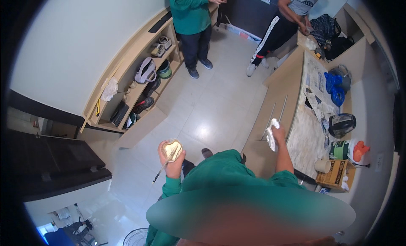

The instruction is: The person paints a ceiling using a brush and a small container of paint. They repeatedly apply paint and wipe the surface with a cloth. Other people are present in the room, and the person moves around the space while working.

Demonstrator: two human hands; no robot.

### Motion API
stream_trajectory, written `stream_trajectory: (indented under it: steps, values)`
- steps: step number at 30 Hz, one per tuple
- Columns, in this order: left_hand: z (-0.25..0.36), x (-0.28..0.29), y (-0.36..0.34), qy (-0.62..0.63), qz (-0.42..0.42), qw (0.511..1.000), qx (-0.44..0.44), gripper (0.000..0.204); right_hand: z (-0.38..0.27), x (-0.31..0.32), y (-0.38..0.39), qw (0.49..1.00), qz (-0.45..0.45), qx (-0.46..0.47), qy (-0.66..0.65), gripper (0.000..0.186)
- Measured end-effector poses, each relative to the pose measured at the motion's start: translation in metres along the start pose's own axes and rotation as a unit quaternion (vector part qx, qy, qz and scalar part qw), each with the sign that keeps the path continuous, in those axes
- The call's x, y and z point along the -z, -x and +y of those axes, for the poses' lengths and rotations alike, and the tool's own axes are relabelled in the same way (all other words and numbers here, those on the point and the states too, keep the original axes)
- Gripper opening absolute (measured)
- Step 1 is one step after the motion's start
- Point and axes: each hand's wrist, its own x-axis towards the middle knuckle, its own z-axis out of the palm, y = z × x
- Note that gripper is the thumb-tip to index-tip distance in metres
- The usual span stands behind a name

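In my left hand (174,169), held out in front of me, is a small round tub (171,145) of cream-coloured paint, with my fingers wrapped around its side. A thin paintbrush (159,174) leans across the tub, its handle end sticking out past the rim toward the lower left. Whether my fingers also pin the brush is unclear. Further right, near the counter's front edge, my right hand (278,136) is closed on a crumpled white cloth (271,135), which hangs out of the grip.
The counter (305,138) on my right carries newspaper, blue plastic bags (335,89), a kettle (341,125), a green-and-white bucket (339,150) and a cardboard box (336,174). A wooden shelf unit (123,103) stands left. Two people (191,15) (279,30) are at the far side.
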Motion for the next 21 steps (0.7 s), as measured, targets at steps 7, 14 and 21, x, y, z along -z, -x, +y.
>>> stream_trajectory:
  steps: [7,14,21]
  values:
    - [0.006,0.008,0.002,-0.021,0.02,1.0,0.001,0.077,0.025,0.067,-0.077,0.997,0.034,-0.069,-0.003,0.053]
    - [0.018,-0.008,0.011,0.017,0.019,1.0,0.008,0.077,-0.041,0.08,-0.12,0.994,-0.003,0.078,-0.07,0.068]
    - [0.01,0.002,0.02,0.034,0.012,0.999,0.01,0.077,-0.29,0.246,-0.259,0.935,0.199,0.286,0.058,0.076]
